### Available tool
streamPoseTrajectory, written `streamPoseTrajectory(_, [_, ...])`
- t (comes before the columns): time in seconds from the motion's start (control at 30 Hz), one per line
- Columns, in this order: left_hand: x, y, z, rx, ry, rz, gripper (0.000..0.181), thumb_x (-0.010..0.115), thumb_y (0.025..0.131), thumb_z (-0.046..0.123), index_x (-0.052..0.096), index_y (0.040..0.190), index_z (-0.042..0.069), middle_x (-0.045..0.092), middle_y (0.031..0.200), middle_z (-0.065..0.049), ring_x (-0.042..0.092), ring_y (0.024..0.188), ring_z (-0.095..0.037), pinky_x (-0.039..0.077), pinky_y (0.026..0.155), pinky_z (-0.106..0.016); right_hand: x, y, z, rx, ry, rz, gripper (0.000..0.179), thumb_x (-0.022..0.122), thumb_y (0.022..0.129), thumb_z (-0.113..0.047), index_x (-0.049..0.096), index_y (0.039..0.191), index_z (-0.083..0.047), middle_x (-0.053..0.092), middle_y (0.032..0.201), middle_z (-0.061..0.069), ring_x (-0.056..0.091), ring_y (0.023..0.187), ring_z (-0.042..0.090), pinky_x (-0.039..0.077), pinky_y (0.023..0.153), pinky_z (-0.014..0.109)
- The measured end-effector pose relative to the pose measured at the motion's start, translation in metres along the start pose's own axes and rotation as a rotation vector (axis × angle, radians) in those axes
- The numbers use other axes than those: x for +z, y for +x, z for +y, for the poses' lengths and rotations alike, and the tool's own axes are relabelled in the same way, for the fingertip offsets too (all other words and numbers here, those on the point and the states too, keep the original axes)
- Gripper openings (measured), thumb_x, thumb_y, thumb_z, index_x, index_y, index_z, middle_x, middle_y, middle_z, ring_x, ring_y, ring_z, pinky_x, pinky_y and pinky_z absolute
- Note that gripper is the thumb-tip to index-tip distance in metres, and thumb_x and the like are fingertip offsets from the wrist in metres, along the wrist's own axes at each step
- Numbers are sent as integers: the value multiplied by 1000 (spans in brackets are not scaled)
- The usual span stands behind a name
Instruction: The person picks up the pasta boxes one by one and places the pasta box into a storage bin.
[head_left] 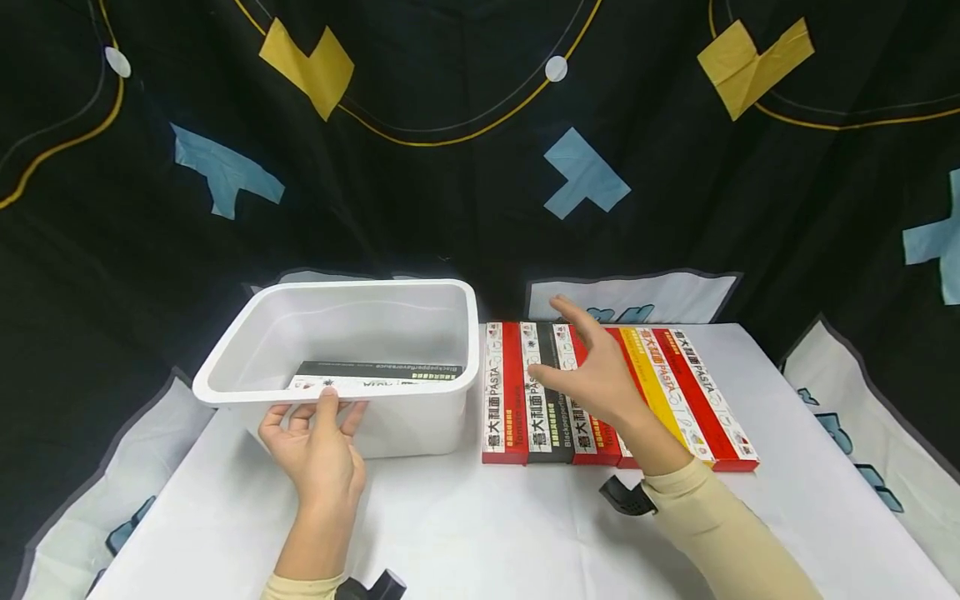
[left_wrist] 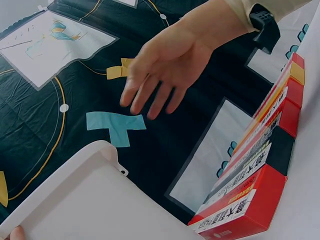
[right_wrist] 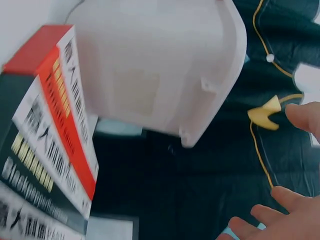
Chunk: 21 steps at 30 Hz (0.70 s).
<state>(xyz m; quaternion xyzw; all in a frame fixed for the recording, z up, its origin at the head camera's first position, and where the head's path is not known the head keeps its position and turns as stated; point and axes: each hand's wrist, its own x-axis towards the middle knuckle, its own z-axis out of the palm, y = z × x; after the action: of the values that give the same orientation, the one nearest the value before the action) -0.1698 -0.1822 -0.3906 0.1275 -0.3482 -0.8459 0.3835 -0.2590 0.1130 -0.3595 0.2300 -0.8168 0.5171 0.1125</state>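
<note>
A white plastic bin [head_left: 412,429] stands at the left of the table, and a black-and-white pasta box [head_left: 382,372] lies inside it. My left hand [head_left: 318,454] holds the bin's front rim, thumb over the edge and fingers beneath. My right hand [head_left: 596,375] hovers above the row of pasta boxes with its fingers spread and holds nothing. In that row, side by side, are a red box [head_left: 512,392] at the left end, a black box [head_left: 558,417], a yellow box [head_left: 652,375] and another red one [head_left: 708,392] at the right. The right hand hides part of the row's middle.
The boxes lie on a white-covered table [head_left: 480,533], just right of the bin. Behind the table hangs a dark curtain [head_left: 465,208] with yellow and blue patches. A black wrist device [head_left: 628,497] is on the right wrist.
</note>
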Motion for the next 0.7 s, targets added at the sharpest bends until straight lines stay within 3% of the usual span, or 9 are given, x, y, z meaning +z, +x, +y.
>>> streamPoseTrajectory(0.3, [2, -1, 0, -3, 3, 18, 51, 59, 93, -5, 24, 125, 12, 43, 114, -15, 59, 83, -21, 57, 86, -49, -45, -22, 19, 117, -154, 140, 85, 82, 78, -29, 36, 150, -31, 30, 156, -7, 29, 138, 22, 47, 103, 56])
streamPoseTrajectory(0.53, [1, -2, 0, 9, 19, 14, 51, 59, 93, -5, 24, 127, 11, 44, 113, -15, 58, 84, -21, 58, 85, -47, -81, -47, 43, 242, -272, 234, 86, 77, 83, -30, 28, 154, -27, 23, 160, -2, 33, 134, 31, 51, 95, 60])
streamPoseTrajectory(0.7, [1, -2, 1, 15, 27, 11, 52, 59, 93, -5, 24, 127, 11, 45, 113, -15, 58, 84, -21, 58, 85, -48, -103, -66, 66, 303, -375, 294, 81, 74, 86, -26, 29, 154, -22, 23, 160, 6, 28, 140, 38, 43, 99, 67])
